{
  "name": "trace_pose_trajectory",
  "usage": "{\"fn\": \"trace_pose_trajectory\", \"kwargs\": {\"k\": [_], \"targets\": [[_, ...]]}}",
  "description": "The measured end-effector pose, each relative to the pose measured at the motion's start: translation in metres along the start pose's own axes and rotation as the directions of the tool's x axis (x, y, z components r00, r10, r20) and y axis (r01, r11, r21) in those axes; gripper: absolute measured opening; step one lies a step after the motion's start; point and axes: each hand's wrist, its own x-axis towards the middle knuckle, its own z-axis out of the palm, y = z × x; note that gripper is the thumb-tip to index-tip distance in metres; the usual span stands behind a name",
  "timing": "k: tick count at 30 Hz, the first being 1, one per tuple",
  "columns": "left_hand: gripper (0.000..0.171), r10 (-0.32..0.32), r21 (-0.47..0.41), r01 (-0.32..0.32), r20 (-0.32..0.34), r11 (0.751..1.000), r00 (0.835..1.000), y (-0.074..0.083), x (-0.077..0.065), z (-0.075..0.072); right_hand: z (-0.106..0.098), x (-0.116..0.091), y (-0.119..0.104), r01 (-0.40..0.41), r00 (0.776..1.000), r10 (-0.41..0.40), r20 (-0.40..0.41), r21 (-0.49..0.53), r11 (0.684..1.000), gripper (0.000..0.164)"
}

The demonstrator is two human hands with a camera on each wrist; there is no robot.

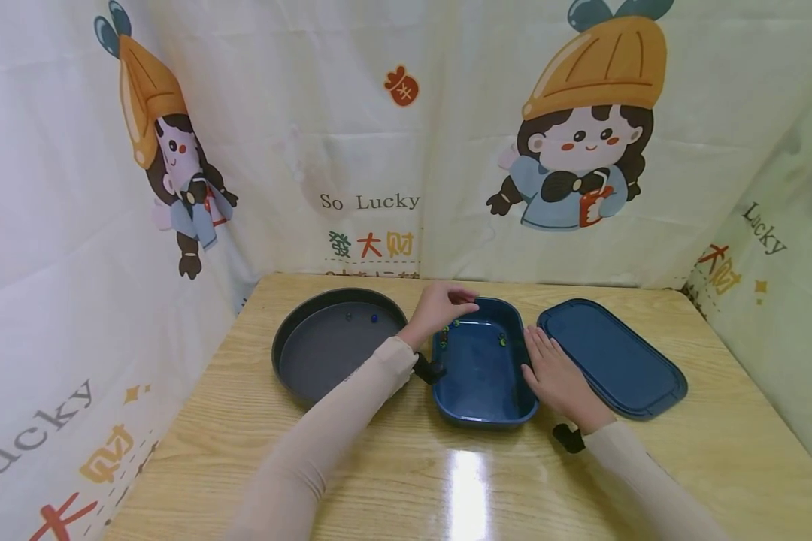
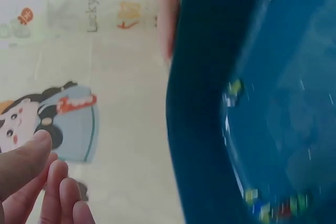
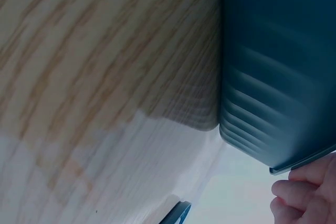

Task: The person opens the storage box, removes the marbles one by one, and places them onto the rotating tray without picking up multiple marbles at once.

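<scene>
A deep blue rectangular container stands upright on the table with several small colourful marbles in it, some along its left side and some at the right. Over its far left corner hovers my left hand, thumb and fingers loosely bent, nothing visible between them. My right hand lies with straight fingers along the container's right rim. In the right wrist view, its curled-looking fingertips show at the rim. Left of the container, a round dark grey pan holds a blue marble and a dull one.
A flat blue lid lies on the wooden table right of the container, close to my right hand. A printed cloth curtain hangs behind the table and on both sides. My left forearm passes over the pan's right edge.
</scene>
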Motion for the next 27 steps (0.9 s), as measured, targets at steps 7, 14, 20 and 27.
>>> {"fn": "trace_pose_trajectory", "kwargs": {"k": [7, 14, 20, 27], "targets": [[0.021, 0.0, -0.017, 0.0, -0.013, 1.0, 1.0, 0.001, 0.012, 0.037, 0.001, 0.002, 0.001, -0.001, 1.0, 0.001, -0.004, -0.006, 1.0, 0.062], [0.018, -0.059, 0.009, 0.059, -0.029, 0.998, 0.998, -0.013, 0.023, 0.071, 0.002, 0.001, 0.001, 0.002, 1.0, -0.002, -0.001, -0.006, 1.0, 0.062], [0.015, -0.119, 0.053, 0.121, -0.026, 0.991, 0.992, -0.021, 0.028, 0.086, 0.002, 0.001, 0.0, 0.0, 1.0, 0.0, -0.003, -0.003, 1.0, 0.062], [0.007, -0.103, 0.125, 0.099, 0.029, 0.987, 0.994, -0.041, 0.037, 0.092, 0.002, 0.001, 0.0, 0.0, 1.0, 0.0, -0.01, 0.002, 1.0, 0.061]]}}
